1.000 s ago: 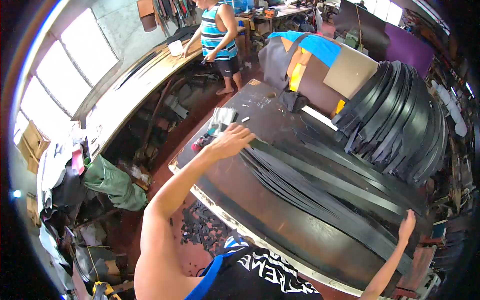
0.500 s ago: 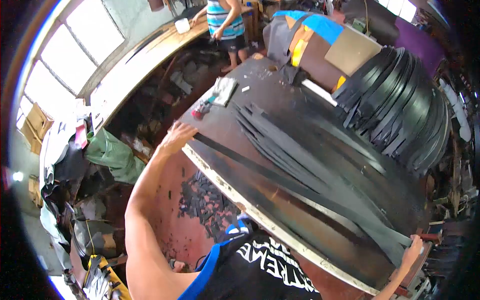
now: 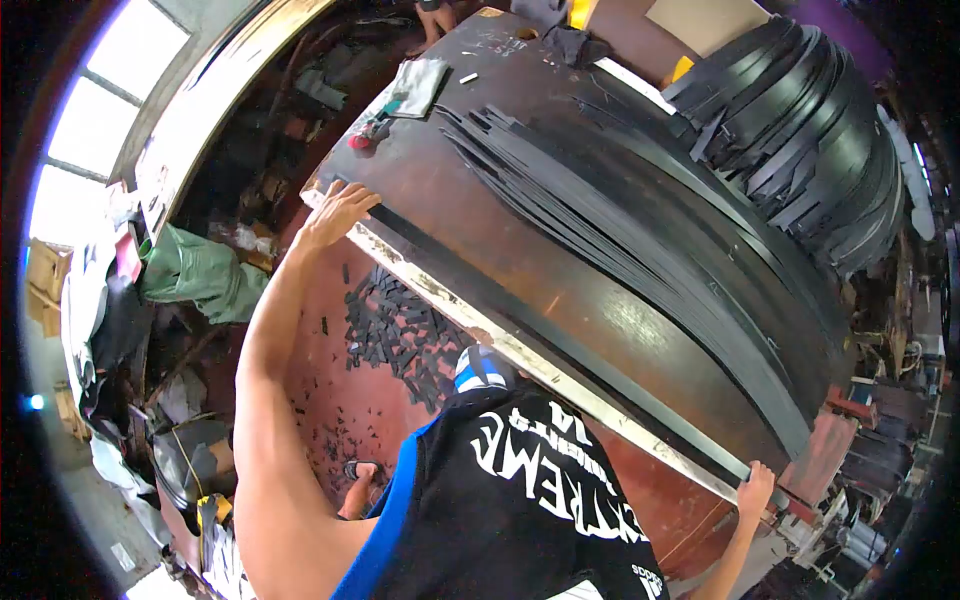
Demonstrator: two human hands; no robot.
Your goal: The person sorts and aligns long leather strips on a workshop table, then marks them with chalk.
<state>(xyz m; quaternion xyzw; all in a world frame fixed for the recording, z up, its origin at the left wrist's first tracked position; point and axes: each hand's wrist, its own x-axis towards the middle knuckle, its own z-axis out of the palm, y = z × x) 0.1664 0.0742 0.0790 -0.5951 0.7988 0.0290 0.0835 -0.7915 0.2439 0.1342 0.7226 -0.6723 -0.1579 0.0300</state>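
A long, straight black strip (image 3: 520, 318) lies along the near edge of the dark tabletop (image 3: 590, 290). My left hand (image 3: 340, 212) is closed over its left end at the table's corner. At the far right end, my right hand (image 3: 757, 488) grips the same strip, its fingers bent round it. A bundle of long, thin black strips (image 3: 610, 240) curves across the tabletop beyond. The material of the strips cannot be made out for certain.
A large heap of black strips (image 3: 800, 130) stands at the table's back right. A folded cloth (image 3: 415, 88) and a red-and-teal tool (image 3: 370, 130) lie near the left corner. Small black offcuts (image 3: 395, 335) litter the red floor. A green sack (image 3: 205, 275) sits at left.
My right hand has come in to the near table edge, bringing the strip from a slant to lie along that edge. My left hand stays at the corner. The view has tilted down.
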